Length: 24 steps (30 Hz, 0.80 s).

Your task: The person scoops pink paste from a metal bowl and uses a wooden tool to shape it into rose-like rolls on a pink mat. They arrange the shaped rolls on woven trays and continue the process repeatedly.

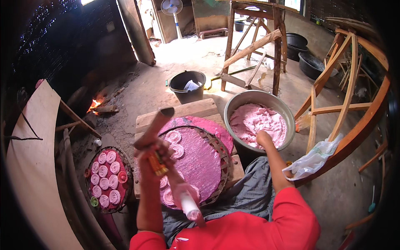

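Raised over a round woven tray (216,143), my left hand (157,156) is closed round a wooden dough press (156,127). A white tube (189,206) with pink dough at its end shows at the press's lower part. Lined with pink sheet, the tray bears several swirled pink dough rosettes (176,151) along its left side; the press and my arm cover some of them. At the right, my right hand (263,138) reaches into a grey basin (290,143) of soft pink dough (256,116). Its fingers curl into the dough, their tips hidden.
A second tray (130,179) with several rosettes lies at the left, near a pale board (35,158). Wooden planks (208,109) support the large tray. Beyond are a black bucket (187,96), a small fire (96,103) and a wooden stand (276,54). A curved wooden frame (358,148) borders the right.
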{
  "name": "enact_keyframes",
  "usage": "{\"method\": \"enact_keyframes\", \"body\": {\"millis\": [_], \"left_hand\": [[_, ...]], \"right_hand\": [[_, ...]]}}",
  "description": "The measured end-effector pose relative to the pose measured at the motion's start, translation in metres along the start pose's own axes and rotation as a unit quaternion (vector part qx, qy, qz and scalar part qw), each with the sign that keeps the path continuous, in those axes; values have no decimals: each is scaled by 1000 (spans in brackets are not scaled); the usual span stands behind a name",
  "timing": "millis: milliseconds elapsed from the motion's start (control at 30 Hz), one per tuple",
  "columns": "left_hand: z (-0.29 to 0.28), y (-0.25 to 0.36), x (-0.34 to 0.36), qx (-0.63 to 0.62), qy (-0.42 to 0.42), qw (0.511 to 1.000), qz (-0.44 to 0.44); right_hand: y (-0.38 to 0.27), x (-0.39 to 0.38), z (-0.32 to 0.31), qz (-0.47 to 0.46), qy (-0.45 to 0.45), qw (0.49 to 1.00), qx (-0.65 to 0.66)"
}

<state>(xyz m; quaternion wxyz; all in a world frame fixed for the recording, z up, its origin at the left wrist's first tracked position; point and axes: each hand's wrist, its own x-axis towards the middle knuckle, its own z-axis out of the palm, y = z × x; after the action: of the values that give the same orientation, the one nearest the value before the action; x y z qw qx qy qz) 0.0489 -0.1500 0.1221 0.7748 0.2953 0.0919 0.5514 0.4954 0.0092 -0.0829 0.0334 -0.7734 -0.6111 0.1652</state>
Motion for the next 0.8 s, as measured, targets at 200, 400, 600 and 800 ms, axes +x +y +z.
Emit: {"method": "enact_keyframes", "body": {"millis": [200, 400, 600, 800], "left_hand": [[-22, -61, -24, -186, 79, 979, -7], [-31, -53, -15, -146, 35, 989, 7], [-28, -8, 3, -92, -43, 994, -39], [-24, 24, -13, -87, -9, 996, 17]], "right_hand": [[-7, -75, -89, -166, -63, 949, 262], [-81, -189, -163, -374, -367, 769, 366], [-168, -209, -163, -615, -66, 779, 101], [-194, -211, -156, -682, 15, 731, 4]]}}
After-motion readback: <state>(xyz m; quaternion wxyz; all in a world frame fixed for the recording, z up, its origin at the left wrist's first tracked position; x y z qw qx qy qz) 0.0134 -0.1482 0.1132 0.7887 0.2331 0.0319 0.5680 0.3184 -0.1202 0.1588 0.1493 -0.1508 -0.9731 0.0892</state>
